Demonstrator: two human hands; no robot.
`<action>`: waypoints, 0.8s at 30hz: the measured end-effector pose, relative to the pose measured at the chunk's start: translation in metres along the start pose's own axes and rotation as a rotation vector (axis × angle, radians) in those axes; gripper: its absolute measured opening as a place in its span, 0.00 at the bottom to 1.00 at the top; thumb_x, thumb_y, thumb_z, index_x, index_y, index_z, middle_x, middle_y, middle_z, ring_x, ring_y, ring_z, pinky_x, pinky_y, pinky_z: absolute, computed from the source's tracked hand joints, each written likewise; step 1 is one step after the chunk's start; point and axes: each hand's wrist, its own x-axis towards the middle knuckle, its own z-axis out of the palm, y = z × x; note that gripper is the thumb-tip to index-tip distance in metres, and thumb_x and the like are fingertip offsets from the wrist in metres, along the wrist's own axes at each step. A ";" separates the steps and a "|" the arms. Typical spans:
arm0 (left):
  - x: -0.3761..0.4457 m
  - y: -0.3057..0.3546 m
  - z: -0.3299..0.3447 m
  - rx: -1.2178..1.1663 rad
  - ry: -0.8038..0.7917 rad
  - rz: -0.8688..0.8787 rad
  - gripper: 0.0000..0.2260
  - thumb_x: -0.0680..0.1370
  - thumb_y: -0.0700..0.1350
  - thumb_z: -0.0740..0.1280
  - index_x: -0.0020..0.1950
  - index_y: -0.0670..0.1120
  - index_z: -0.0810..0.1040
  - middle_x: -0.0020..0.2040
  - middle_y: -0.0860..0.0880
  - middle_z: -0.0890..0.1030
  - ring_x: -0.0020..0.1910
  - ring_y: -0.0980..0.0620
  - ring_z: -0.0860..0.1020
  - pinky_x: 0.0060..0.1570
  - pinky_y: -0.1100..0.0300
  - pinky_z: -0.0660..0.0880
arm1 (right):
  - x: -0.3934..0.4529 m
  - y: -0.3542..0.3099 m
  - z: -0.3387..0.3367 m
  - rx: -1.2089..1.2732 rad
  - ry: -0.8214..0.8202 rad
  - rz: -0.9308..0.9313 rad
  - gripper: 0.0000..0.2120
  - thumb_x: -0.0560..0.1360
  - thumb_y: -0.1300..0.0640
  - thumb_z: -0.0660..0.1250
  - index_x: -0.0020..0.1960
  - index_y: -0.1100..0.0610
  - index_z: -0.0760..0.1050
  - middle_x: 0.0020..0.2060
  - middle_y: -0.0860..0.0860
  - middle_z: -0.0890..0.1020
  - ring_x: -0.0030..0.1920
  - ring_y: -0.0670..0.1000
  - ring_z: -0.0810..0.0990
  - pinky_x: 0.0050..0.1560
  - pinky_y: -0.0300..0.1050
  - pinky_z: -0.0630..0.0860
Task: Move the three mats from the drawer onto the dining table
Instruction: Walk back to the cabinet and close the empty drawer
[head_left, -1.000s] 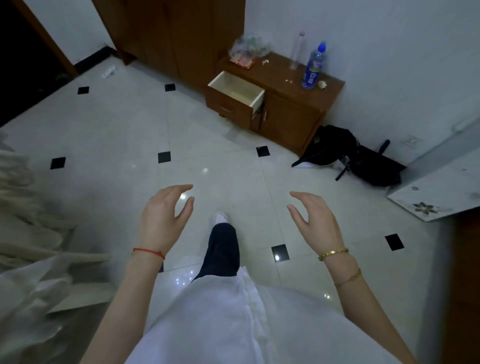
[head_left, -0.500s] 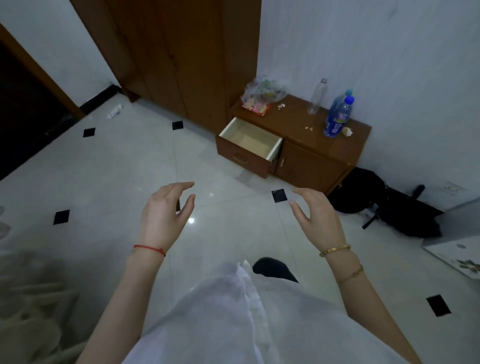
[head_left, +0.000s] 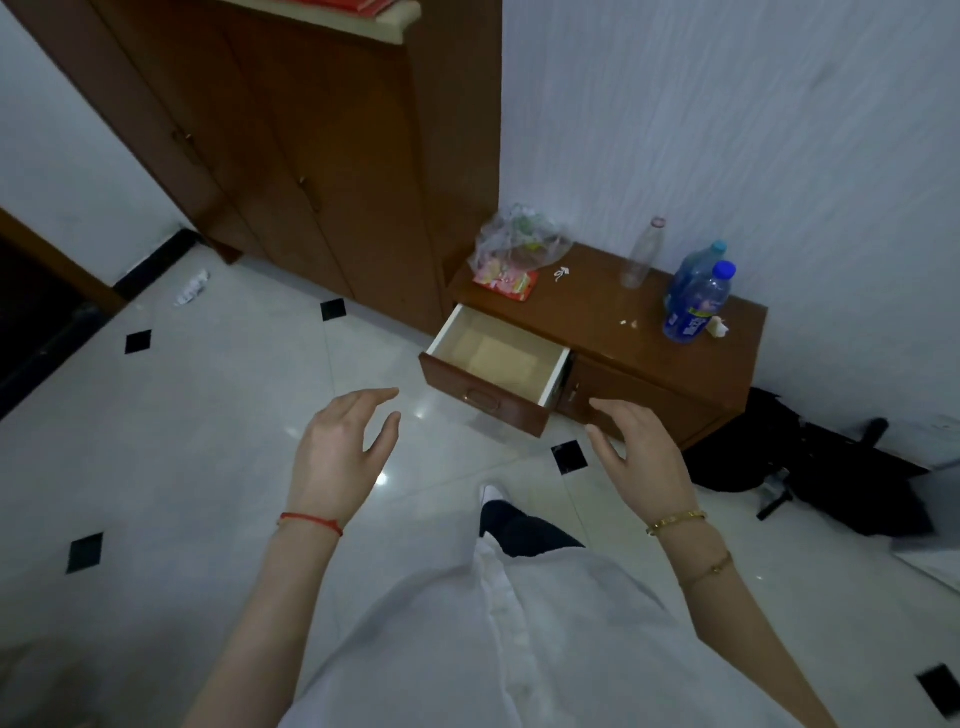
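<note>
A white tiled floor (head_left: 208, 415) with small black diamond insets is spreading across the room, meeting a white wall and a tall brown wardrobe (head_left: 332, 156). A low brown cabinet (head_left: 649, 364) is standing against the wall beside the wardrobe, its drawer (head_left: 493, 374) pulled out over the floor. A pale flat mat (head_left: 498, 353) is lying inside the drawer; how many are stacked there cannot be told.

The person is holding both hands out in front, above the floor and short of the drawer. The left hand (head_left: 337, 457) is hanging left of the drawer, fingers loosely spread and gripping nothing. The right hand (head_left: 639, 457) is hovering just below the drawer's right corner, fingers likewise relaxed and apart, touching nothing.

On the cabinet top, a plastic bag (head_left: 519, 249), a clear bottle (head_left: 641, 254) and two blue bottles (head_left: 696, 301) are standing. A black bag (head_left: 831, 478) is lying on the floor right of the cabinet. Nothing is standing between the hands and the drawer.
</note>
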 end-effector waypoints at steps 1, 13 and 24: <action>0.020 -0.001 0.002 0.003 0.003 0.014 0.14 0.78 0.50 0.62 0.60 0.45 0.80 0.54 0.48 0.82 0.52 0.48 0.80 0.54 0.53 0.77 | 0.018 0.001 -0.001 -0.003 0.007 0.004 0.16 0.78 0.54 0.64 0.64 0.58 0.74 0.57 0.52 0.79 0.60 0.51 0.74 0.59 0.41 0.70; 0.176 -0.036 0.017 -0.036 -0.070 0.167 0.14 0.77 0.47 0.64 0.59 0.44 0.80 0.54 0.47 0.83 0.51 0.48 0.81 0.54 0.52 0.78 | 0.154 -0.013 0.017 -0.052 0.083 0.066 0.15 0.78 0.54 0.65 0.62 0.57 0.75 0.57 0.51 0.79 0.59 0.50 0.75 0.58 0.41 0.72; 0.230 -0.127 0.006 -0.075 -0.240 0.387 0.16 0.79 0.51 0.60 0.59 0.44 0.80 0.53 0.48 0.83 0.51 0.50 0.80 0.55 0.53 0.76 | 0.144 -0.074 0.095 -0.043 0.200 0.270 0.15 0.78 0.55 0.65 0.62 0.60 0.75 0.56 0.54 0.80 0.58 0.54 0.76 0.56 0.50 0.76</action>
